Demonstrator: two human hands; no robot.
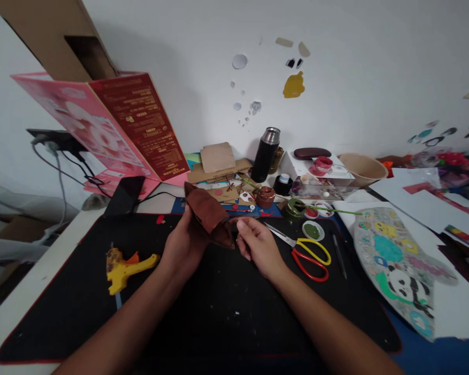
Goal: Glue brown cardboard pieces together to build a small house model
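Note:
My left hand [183,242] is wrapped round a reddish-brown painted cardboard piece [209,211], bent into a folded, hollow-looking shape and held tilted above the black mat [214,312]. Close against its lower right edge is my right hand [258,245], fingers curled and thumb pressed to the index finger. Whatever lies between those fingertips is too small to make out. Scissors [303,252] with one yellow and one red handle lie just right of my right hand. Left of my left forearm rests a yellow glue gun [127,268] with a glue stick in its back.
Behind the hands stand a brown paint jar [264,197], a green paint jar [294,209] with a brush across it, and a black thermos [266,154]. Cardboard scraps [218,157] lie behind. A dark pen [339,254] and a painted board [398,260] are at right, a phone [125,195] at left.

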